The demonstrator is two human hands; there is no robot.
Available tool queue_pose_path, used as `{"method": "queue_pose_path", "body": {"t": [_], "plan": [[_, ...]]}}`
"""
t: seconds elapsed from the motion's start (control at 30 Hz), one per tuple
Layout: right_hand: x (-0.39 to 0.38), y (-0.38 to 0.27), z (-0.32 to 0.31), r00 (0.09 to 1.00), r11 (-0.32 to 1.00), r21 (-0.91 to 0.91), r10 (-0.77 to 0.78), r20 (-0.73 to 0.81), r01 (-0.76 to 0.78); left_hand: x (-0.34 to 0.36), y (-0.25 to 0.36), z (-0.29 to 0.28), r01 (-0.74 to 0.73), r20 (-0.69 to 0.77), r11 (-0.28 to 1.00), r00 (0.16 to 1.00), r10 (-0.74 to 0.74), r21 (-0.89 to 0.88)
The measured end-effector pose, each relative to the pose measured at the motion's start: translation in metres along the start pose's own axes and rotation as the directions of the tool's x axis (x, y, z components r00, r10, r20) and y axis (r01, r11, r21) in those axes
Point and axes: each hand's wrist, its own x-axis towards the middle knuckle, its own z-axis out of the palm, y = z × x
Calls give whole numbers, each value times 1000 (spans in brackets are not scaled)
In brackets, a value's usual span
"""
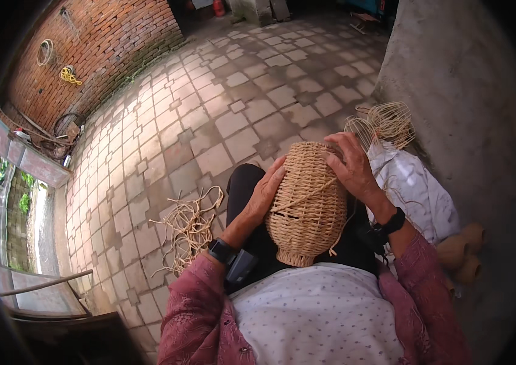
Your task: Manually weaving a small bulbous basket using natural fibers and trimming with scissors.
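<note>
A tan woven vessel (pixel 306 225) of twisted cord rests on my lap over dark trousers, its flared rim toward my body and its narrower end away from me. A loose strand crosses its side and hangs at the lower right. My left hand (pixel 264 193) grips the vessel's left side, fingers extended along it. My right hand (pixel 352 165) holds its upper right part, thumb on the weave and fingers curved at the far end; what lies under those fingertips is partly hidden.
Loose cord (pixel 188 225) lies left on the paving (pixel 136 182). At right are wire-like frames (pixel 392 125), a white sack (pixel 413 188) and brown rounded pieces (pixel 468 267) beside a concrete wall (pixel 465 91). A brick wall (pixel 105 42) and metal bar (pixel 45 283) stand left.
</note>
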Motion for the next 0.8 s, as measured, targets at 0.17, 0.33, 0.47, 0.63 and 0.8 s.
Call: {"method": "queue_pose_path", "body": {"t": [0.17,0.33,0.47,0.63,0.8], "plan": [[-46,12,-15,927,943,64,305,220,-326,-7,21,12,219,2,944,974,-225,-246],[-41,41,5,935,917,242,260,242,-317,-11,24,22,144,-244,930,968,-61,339],[-33,42,14,891,889,239,300,340,-391,-20,30,16,108,-266,869,964,27,483],[-36,47,9,909,918,208,262,324,-339,-30,59,8,-239,-55,706,929,366,666],[-35,24,-1,970,971,157,148,192,-179,-50,99,28,-433,306,592,901,309,680]]}}
